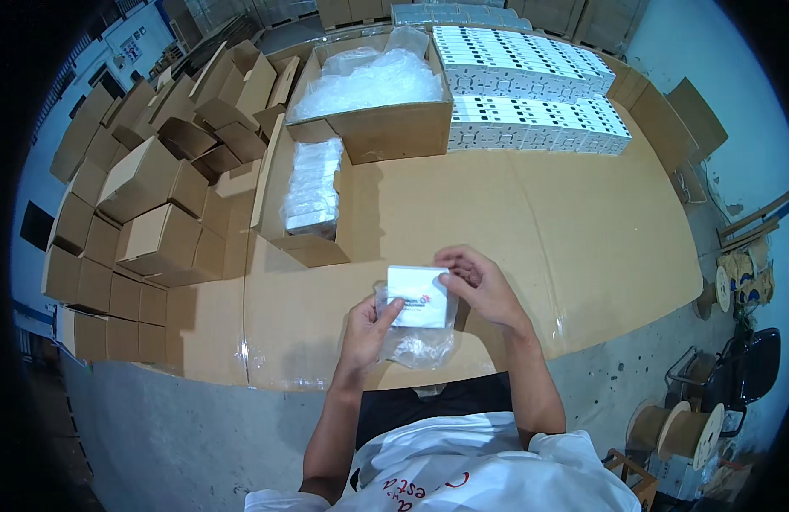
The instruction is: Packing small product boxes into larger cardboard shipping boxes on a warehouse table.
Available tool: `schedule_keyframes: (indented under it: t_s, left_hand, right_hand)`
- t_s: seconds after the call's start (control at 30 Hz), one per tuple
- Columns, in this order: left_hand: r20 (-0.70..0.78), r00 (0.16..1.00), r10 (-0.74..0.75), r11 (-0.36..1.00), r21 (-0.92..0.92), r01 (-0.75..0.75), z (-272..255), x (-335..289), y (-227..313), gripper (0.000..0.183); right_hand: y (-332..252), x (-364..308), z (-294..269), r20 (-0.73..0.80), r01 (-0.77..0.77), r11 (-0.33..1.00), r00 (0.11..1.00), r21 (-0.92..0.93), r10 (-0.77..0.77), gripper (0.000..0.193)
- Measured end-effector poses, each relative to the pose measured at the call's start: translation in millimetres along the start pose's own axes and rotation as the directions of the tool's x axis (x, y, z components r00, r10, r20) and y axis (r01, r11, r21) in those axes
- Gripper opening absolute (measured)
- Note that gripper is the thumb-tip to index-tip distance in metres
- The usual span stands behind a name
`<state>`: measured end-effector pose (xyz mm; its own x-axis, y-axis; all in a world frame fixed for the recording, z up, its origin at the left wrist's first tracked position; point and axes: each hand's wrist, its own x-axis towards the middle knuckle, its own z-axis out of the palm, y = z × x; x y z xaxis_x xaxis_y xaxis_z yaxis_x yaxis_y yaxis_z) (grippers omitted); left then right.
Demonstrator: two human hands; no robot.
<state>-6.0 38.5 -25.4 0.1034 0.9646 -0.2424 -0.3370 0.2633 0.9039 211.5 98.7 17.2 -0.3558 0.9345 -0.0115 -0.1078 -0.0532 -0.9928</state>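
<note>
Left hand [365,334] is clamped on the white box [419,295] by its lower left, thumb across its face; the right hand's [487,290] thumb meets its upper right edge, full grip unclear. The box lies between them, near-square, no clear long axis, a clear bag [418,350] around or behind it, I cannot tell which. Beneath, the cardboard-topped table [463,209]; beyond, an open carton [382,138], stacked packs [531,128], pale wall [697,55].

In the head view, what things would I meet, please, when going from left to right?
Stacked cardboard boxes, plastic-wrapped white packs, left hand, white box, right hand, black chair.
</note>
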Motion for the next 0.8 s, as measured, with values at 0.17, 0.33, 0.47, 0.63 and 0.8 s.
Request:
schedule_keyframes:
  t_s: [0.17, 0.33, 0.47, 0.63, 0.8]
  left_hand:
    - [-0.072, 0.997, 0.021, 0.998, -0.058, -0.025, -4.5, 15.2, 1.5, 0.028]
    - [-0.002, 0.999, 0.047, 0.999, 0.012, -0.047, -3.9, 20.3, 1.7, 0.03]
    - [-0.059, 0.995, 0.081, 0.994, -0.074, -0.085, -12.9, 26.1, -8.0, 0.033]
    - [-0.114, 0.954, 0.277, 0.96, 0.081, -0.269, -5.6, 23.6, 2.8, 0.032]
    - [-0.207, 0.911, 0.357, 0.934, 0.11, -0.34, -4.8, 18.1, 12.5, 0.033]
  right_hand:
    - [17.9, -8.9, 2.8, -0.122, -0.075, 0.992, 0.989, 0.1, 0.087, 0.03]
    - [35.4, -6.4, 2.2, -0.166, -0.093, 0.992, 0.98, 0.087, 0.106, 0.011]
    - [34.5, -3.7, 8.6, -0.218, -0.066, 0.995, 0.973, 0.073, 0.08, 0.007]
    - [31.5, -2.9, 12.9, -0.224, 0.012, 0.995, 0.974, 0.098, 0.01, 0.006]
    - [23.2, -8.1, 12.7, -0.213, 0.108, 0.987, 0.974, 0.12, -0.081, 0.005]
